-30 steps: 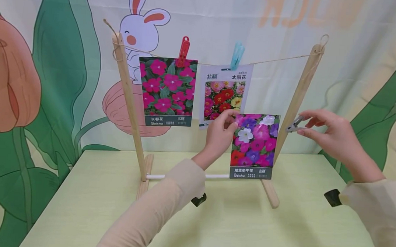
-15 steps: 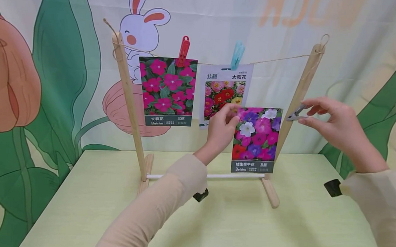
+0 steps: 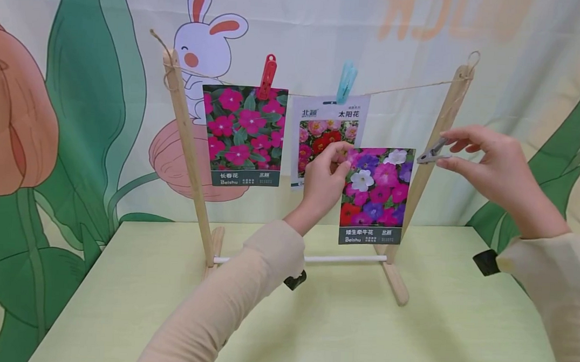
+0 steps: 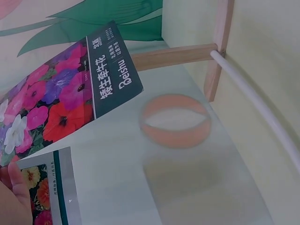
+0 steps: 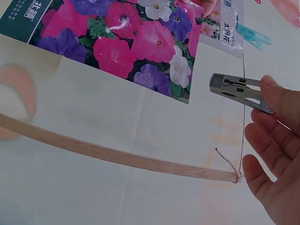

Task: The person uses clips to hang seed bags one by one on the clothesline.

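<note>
My left hand (image 3: 326,174) pinches the upper left edge of a seed packet (image 3: 376,198) printed with pink, purple, white and red petunias. That packet hangs upright below the string, partly in front of the right post. In my right hand (image 3: 499,168) a grey clothespin (image 3: 432,154) is pinched by its handles between thumb and fingers, just right of the packet; the right wrist view shows the grey clothespin (image 5: 239,91) apart from the packet's corner. Behind my left hand, a white-bordered seed packet (image 3: 329,104) hangs from a light blue clothespin (image 3: 346,82), its lower part partly hidden.
A magenta-flower seed packet (image 3: 243,136) hangs at left from a red clothespin (image 3: 267,76). The twine (image 3: 410,88) runs between a left wooden post (image 3: 189,144) and a right wooden post (image 3: 451,107). A white rod (image 3: 345,259) joins their feet above the pale green table (image 3: 351,335).
Both hands have risen a little, lifting the petunia packet and the grey clothespin towards the twine. The two hanging packets stay in place.
</note>
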Demonstrator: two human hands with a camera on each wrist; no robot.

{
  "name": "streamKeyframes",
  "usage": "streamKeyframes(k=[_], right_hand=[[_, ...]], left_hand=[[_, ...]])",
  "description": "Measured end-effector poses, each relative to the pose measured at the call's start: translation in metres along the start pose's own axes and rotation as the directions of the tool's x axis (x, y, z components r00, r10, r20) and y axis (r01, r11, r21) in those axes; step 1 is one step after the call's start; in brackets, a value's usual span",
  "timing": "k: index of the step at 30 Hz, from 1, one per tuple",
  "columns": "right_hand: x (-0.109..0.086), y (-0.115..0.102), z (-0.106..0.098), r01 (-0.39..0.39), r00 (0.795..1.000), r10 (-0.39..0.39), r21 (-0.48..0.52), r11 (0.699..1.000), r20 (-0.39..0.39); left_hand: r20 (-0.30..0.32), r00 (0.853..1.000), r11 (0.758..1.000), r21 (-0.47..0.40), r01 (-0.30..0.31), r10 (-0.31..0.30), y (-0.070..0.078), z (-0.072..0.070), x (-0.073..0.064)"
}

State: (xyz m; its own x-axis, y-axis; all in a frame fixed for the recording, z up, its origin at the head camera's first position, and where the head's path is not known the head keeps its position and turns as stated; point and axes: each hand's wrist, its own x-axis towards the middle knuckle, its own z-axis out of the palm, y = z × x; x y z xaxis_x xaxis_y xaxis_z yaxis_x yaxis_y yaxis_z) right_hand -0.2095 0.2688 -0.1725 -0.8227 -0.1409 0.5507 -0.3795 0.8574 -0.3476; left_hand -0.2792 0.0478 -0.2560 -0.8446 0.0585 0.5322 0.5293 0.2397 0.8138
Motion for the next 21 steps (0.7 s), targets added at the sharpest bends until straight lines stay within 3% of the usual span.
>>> streamKeyframes(k=[21], right_hand=[[0.018, 0.0, -0.013, -0.027, 1.0, 0.028, 0.058, 0.998, -0.001]], left_hand=[[-0.015, 1.0, 1.0, -0.006, -0.027, 0.027, 0.012, 0.007, 0.01]])
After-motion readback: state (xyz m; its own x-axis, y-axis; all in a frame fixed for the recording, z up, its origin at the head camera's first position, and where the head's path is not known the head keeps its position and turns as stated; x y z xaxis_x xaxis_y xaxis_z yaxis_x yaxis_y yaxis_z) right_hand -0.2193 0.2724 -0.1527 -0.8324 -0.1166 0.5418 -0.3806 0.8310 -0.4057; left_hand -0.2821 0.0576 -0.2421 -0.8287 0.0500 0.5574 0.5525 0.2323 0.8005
